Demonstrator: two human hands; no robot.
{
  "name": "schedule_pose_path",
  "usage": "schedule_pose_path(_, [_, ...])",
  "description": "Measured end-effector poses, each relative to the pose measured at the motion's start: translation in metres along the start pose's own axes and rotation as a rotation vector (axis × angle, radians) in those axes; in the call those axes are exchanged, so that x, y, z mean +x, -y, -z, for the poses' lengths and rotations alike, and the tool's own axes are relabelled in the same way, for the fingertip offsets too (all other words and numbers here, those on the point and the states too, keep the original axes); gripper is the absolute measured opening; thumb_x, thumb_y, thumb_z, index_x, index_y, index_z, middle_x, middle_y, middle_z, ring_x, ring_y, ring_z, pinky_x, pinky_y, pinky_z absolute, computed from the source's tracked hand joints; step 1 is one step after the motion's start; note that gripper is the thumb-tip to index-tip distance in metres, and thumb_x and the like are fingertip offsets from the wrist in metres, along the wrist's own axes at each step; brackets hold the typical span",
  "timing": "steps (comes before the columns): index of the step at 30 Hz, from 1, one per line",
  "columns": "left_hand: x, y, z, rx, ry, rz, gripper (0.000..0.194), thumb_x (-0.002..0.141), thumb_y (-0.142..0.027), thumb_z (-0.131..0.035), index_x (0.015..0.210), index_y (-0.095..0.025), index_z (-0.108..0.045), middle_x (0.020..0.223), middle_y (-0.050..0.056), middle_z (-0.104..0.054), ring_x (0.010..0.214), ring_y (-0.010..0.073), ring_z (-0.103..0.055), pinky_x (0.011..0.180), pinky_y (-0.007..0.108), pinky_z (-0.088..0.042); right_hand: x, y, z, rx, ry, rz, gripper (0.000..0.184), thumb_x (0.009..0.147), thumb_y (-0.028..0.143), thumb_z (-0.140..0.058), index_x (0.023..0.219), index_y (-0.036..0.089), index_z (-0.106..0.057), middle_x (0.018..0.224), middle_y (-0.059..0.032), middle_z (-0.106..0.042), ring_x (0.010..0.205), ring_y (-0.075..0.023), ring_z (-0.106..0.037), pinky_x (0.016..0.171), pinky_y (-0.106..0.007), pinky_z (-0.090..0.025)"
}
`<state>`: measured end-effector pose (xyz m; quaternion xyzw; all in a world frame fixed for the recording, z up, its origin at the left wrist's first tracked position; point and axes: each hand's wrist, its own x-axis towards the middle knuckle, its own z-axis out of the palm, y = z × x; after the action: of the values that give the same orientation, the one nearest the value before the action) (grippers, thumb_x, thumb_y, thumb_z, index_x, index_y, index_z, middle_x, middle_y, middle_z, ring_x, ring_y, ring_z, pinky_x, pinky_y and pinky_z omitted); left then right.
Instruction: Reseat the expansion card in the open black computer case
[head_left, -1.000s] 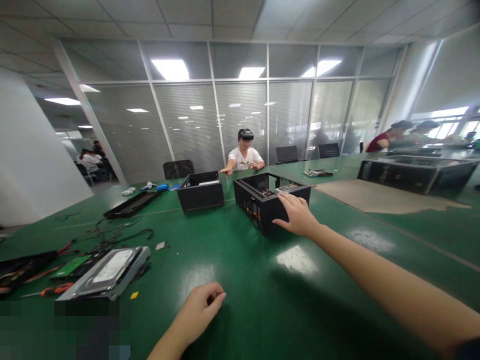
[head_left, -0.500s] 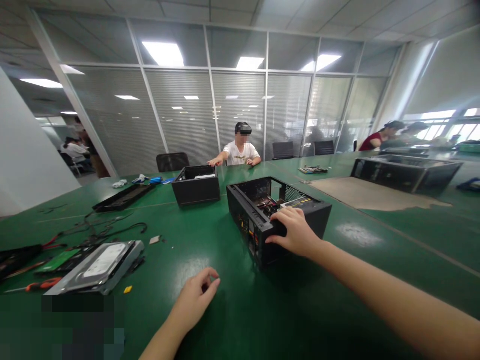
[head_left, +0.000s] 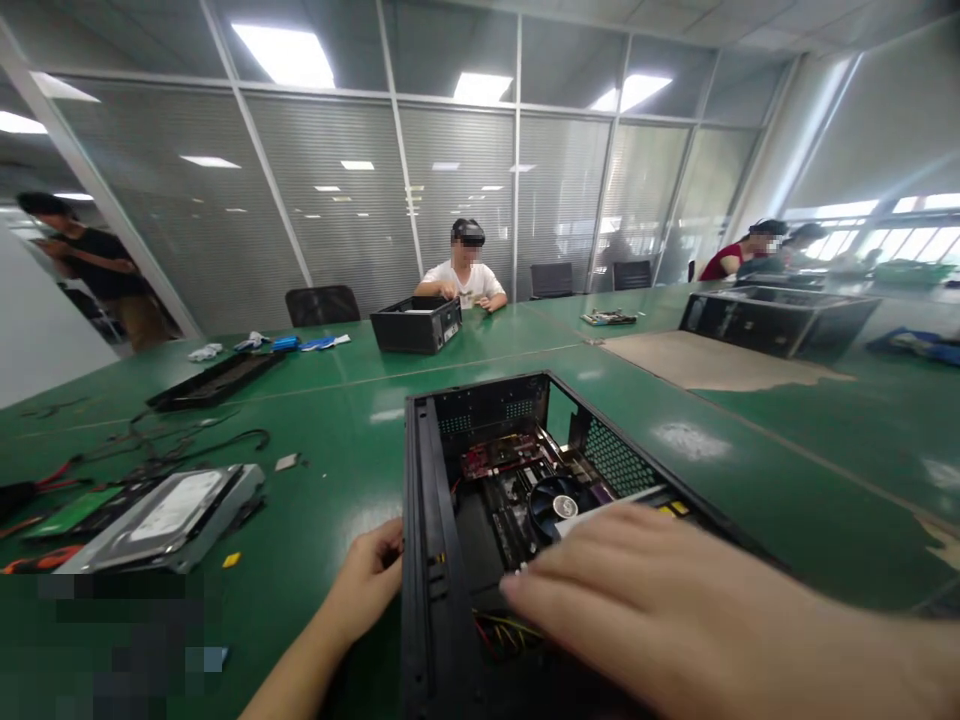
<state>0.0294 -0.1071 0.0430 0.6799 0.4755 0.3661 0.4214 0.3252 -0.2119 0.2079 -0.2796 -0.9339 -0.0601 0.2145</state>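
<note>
A black computer case lies open-topped on the green table in front of me. Inside it show a motherboard, a red card and a round CPU fan. Against the case's near left side, my left hand has its fingers curled onto the edge, the tips partly hidden. My right hand reaches over the opening with fingers stretched forward, slightly blurred, and holds nothing I can see. Yellow and red cables show below its fingertips; part of the interior is covered by that hand.
Left on the table are a hard drive, a yellow piece, loose cables and a black panel. Across sits a person in white behind another case. A larger case stands right, near brown cardboard.
The case has come nearer and turned. My right hand has left its front edge and is over the opening; my left hand has gone to its side. The co-worker's case has shifted too.
</note>
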Motion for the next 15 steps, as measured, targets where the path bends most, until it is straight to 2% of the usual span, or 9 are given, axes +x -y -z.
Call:
schedule_pose_path(2, [0.0,0.001,0.0,-0.008,0.005,0.019,0.019,0.07,-0.035,-0.075,0.078,-0.018,-0.069,0.072,0.001,-0.07,0.075,0.0243,-0.064,0.069,0.031,-0.053,0.027,-0.029,0.018,-0.025,0.106,-0.071,0.028,0.089,0.04,-0.062,0.112,0.026,-0.069,0.09,-0.0036,-0.072,0.078,-0.0214,-0.066,0.07,-0.035,-0.05])
schedule_pose_path(4, [0.001,0.003,0.001,0.002,0.003,0.028,0.018,0.07,-0.035,-0.074,0.073,-0.018,-0.067,0.065,0.0,-0.066,0.071,0.023,-0.062,0.067,0.031,-0.053,0.059,-0.069,0.014,-0.093,0.237,-0.101,0.03,0.087,0.043,-0.064,0.107,0.022,-0.07,0.09,-0.0051,-0.071,0.079,-0.0229,-0.066,0.071,-0.036,-0.049])
schedule_pose_path(6, [0.001,0.003,0.002,0.009,-0.005,0.022,0.018,0.069,-0.035,-0.074,0.07,-0.018,-0.066,0.063,-0.001,-0.063,0.067,0.0212,-0.06,0.066,0.03,-0.052,0.09,-0.11,-0.01,-0.17,0.39,-0.092,0.033,0.086,0.044,-0.065,0.108,0.02,-0.07,0.094,-0.0072,-0.071,0.081,-0.0242,-0.066,0.072,-0.037,-0.049])
schedule_pose_path(9, [0.002,0.004,0.003,0.0,-0.008,0.024,0.02,0.07,-0.036,-0.073,0.067,-0.018,-0.064,0.062,0.0,-0.062,0.065,0.0196,-0.057,0.064,0.029,-0.051,0.121,-0.16,-0.065,-0.286,0.6,-0.033,0.04,0.084,0.037,-0.067,0.119,0.018,-0.066,0.101,-0.0113,-0.071,0.086,-0.0265,-0.067,0.073,-0.038,-0.049])
schedule_pose_path(12, [0.002,0.008,0.005,-0.003,0.0,0.022,0.02,0.073,-0.034,-0.071,0.065,-0.018,-0.063,0.062,0.0,-0.061,0.065,0.0188,-0.055,0.063,0.029,-0.05,0.127,-0.185,-0.114,-0.345,0.725,-0.003,0.051,0.079,0.038,-0.071,0.124,0.017,-0.063,0.105,-0.0144,-0.071,0.088,-0.0295,-0.068,0.071,-0.037,-0.05])
schedule_pose_path(15, [0.003,0.013,0.007,-0.001,0.011,0.013,0.017,0.074,-0.031,-0.069,0.066,-0.018,-0.064,0.063,0.0,-0.062,0.064,0.0183,-0.055,0.064,0.028,-0.05,0.12,-0.194,-0.141,-0.309,0.737,-0.048,0.072,0.07,0.05,-0.077,0.132,0.019,-0.058,0.107,-0.0151,-0.071,0.091,-0.0322,-0.069,0.07,-0.038,-0.05])
